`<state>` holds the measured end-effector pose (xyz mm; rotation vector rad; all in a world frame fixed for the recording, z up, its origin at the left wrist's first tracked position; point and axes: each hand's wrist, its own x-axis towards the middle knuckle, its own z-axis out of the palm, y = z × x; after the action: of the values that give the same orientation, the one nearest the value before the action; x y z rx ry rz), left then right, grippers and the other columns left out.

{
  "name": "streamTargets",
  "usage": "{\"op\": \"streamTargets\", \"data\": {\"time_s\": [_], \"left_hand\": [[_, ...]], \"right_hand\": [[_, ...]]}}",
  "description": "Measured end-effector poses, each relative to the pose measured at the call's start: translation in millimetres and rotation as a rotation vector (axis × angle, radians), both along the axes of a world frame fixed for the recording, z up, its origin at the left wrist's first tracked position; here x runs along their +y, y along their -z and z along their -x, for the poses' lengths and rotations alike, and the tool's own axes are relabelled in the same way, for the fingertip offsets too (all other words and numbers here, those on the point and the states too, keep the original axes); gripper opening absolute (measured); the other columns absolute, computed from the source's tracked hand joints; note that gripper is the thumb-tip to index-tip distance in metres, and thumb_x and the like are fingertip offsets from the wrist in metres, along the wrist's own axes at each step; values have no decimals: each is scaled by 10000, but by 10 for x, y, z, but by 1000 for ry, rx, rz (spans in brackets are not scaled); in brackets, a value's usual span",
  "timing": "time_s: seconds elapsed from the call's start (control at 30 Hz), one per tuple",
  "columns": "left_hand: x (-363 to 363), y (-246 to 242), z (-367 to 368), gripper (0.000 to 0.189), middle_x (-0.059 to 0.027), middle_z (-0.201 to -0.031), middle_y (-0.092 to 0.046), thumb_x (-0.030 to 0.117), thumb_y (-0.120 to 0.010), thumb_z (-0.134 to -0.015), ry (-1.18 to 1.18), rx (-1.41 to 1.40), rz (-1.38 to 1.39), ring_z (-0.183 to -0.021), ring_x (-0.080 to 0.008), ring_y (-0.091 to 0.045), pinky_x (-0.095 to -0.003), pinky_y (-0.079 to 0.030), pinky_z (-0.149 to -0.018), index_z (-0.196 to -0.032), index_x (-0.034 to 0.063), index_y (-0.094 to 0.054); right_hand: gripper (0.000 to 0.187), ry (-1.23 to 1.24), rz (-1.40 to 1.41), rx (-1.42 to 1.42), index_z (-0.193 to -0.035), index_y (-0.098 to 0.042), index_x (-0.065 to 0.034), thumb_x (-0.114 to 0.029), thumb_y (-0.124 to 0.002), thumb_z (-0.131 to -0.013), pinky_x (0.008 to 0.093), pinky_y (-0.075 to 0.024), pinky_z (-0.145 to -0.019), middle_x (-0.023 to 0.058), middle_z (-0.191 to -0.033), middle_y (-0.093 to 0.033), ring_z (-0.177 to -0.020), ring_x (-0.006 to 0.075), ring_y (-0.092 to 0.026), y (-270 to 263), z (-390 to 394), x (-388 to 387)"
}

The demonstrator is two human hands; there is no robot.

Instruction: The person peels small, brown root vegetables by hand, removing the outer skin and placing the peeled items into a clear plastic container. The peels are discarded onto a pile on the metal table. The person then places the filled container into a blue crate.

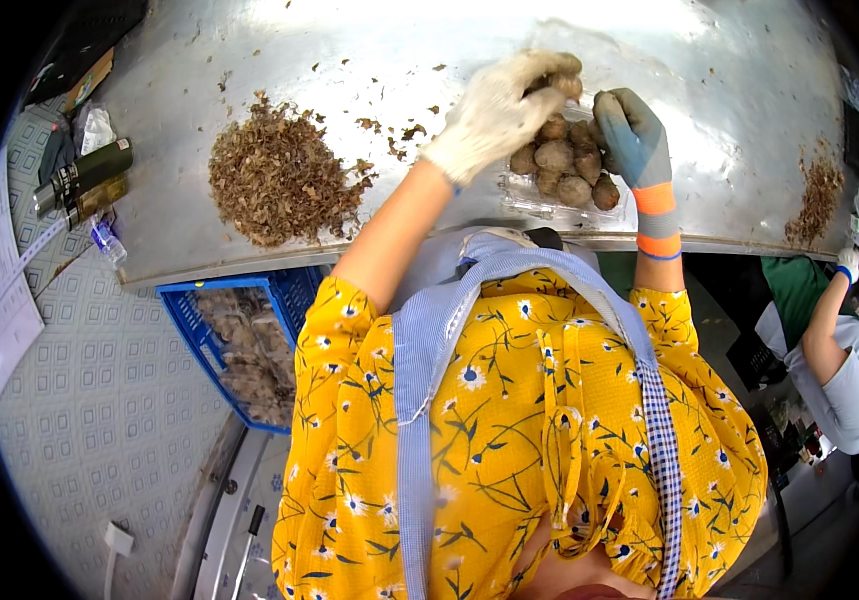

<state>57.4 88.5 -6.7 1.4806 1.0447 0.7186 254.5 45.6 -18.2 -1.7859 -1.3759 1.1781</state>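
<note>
My left hand (500, 109), in an off-white knit glove, is above a clear plastic tray (523, 196) with its fingers closed around a small brown taro corm (566, 84). Several round, rough-skinned taro corms (554, 156) fill the tray, which sits on the metal table near its front edge. My right hand (633, 131) wears a grey-blue glove with an orange-banded cuff. Its fingers curl down at the tray's right side, against the corms there. Whether it grips a corm or the tray's edge is hidden.
A heap of dry brown skins (283, 176) lies left on the metal table (429, 22), with scraps nearby. Flasks (91, 172) and a plastic bottle (108, 241) stand at far left. A blue crate (219, 360) holds packed goods below. Another person's gloved hand (848, 264) is at right.
</note>
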Motion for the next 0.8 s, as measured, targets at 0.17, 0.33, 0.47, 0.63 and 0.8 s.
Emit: {"op": "streamTargets", "data": {"time_s": [0.17, 0.33, 0.47, 0.63, 0.8], "left_hand": [[240, 586, -207, 322, -113, -1163, -643, 200, -656, -867, 66, 305, -343, -968, -261, -666, -335, -539, -846, -1169, 86, -651], [-55, 122, -212, 413, -165, -1118, -608, 260, -743, -782, 124, 657, -538, -1055, -307, -595, -370, -542, -872, -1126, 64, -625], [-414, 161, -168, 477, -138, -1019, -622, 296, -766, -738, 405, 684, -533, -984, -267, -619, -371, -546, -847, -1099, 22, -617], [-352, 162, -91, 470, -160, -1074, -630, 272, -736, -774, 329, 623, -313, -986, -272, -643, -350, -536, -872, -1166, 50, -602], [-446, 25, 309, 488, -153, -1235, -582, 173, -725, -797, -25, 115, -28, -1124, -259, -589, -345, -485, -975, -1241, 41, -570]], "right_hand": [[304, -127, -44, -140, -935, -638, 7, -293, -593, -928, 286, -454, -646, 83, -751, -593, -681, 137, -522, -54, -22, -145], [283, -69, -25, -95, -947, -638, 14, -263, -596, -918, 288, -466, -644, 90, -765, -607, -694, 132, -553, -5, -85, -235], [274, -48, 8, -41, -944, -639, 12, -256, -590, -920, 275, -463, -633, 82, -767, -603, -687, 112, -541, -63, -21, -182], [269, -95, -80, -44, -941, -635, 8, -254, -572, -932, 267, -459, -632, 63, -771, -595, -685, 108, -524, -109, 69, -69], [268, -73, -178, 153, -1037, -615, -4, -246, -543, -944, 256, -453, -628, 45, -819, -604, -687, 99, -522, -2, 197, -89]]}}
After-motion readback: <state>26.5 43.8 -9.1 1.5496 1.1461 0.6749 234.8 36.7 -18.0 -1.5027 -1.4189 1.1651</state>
